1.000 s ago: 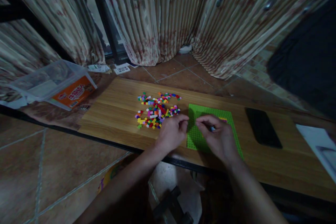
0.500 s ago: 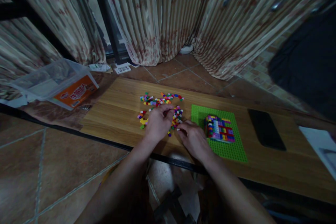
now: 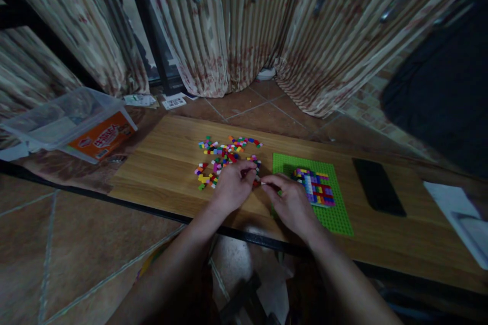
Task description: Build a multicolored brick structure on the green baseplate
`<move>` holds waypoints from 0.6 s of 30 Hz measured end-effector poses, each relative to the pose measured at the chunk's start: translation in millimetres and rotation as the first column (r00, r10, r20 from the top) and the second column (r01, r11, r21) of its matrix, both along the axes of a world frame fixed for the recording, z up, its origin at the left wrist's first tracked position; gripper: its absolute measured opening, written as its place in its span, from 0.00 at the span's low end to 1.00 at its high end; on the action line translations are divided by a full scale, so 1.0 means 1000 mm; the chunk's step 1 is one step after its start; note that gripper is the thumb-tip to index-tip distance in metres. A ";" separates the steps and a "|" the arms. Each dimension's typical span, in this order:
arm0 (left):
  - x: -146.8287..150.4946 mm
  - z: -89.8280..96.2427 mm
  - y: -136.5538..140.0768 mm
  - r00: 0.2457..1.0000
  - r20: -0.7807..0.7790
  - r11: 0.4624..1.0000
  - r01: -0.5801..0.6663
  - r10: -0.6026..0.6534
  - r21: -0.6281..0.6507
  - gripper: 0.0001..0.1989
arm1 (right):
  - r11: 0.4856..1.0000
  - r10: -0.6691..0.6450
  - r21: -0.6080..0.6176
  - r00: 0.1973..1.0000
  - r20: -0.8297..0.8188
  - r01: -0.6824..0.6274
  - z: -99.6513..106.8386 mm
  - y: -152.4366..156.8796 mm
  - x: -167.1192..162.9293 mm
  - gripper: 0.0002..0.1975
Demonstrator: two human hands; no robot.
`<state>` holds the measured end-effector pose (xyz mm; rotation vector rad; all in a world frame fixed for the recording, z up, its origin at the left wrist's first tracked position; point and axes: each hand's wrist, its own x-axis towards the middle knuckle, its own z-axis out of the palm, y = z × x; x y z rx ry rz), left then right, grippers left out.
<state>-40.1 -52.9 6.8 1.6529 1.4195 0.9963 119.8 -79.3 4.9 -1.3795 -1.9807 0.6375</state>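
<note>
Loose small toy bricks (image 3: 217, 151) in many colours lie scattered on the wooden table, partly hidden behind my left hand (image 3: 234, 185). Its thumb and forefinger are bent together over the pile's right side; whatever is between them is too small to make out. Just to the right, my right hand (image 3: 290, 202) pinches a small white brick (image 3: 263, 182) at its fingertips, close to the left fingers. A green baseplate (image 3: 338, 213) lies beyond the right hand, which covers its lower left part. On the plate stands a multicoloured brick build (image 3: 318, 188) with a pale stripe.
A black phone-like slab (image 3: 378, 186) lies right of the baseplate, with white paper (image 3: 453, 203) farther right. A clear plastic bin (image 3: 72, 122) with an orange label stands left of the wooden table (image 3: 145, 162). Striped curtains (image 3: 247, 25) hang behind. A dark shape (image 3: 438, 81) is at upper right.
My hands have come closer together, the right one rising slightly with the white brick towards the left fingertips. The whole view has shifted a little, so the table appears farther left.
</note>
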 end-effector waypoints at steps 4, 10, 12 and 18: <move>0.006 -0.003 -0.003 0.998 -0.040 0.999 0.050 -0.051 -0.009 0.11 | 0.998 -0.032 0.046 0.999 -0.041 0.034 0.004 0.003 0.015 0.10; 0.016 -0.006 -0.008 0.987 -0.065 0.988 0.140 -0.143 -0.058 0.11 | 0.989 -0.122 0.084 0.992 -0.043 0.125 0.011 0.007 0.052 0.11; 0.020 -0.007 -0.010 0.980 -0.076 0.981 0.182 -0.186 -0.061 0.11 | 0.987 -0.150 0.042 0.986 -0.069 0.153 0.012 0.007 0.067 0.10; 0.033 -0.012 -0.021 0.957 -0.102 0.962 0.268 -0.273 -0.059 0.12 | 0.987 -0.125 -0.109 0.990 -0.066 0.117 0.017 0.002 0.090 0.10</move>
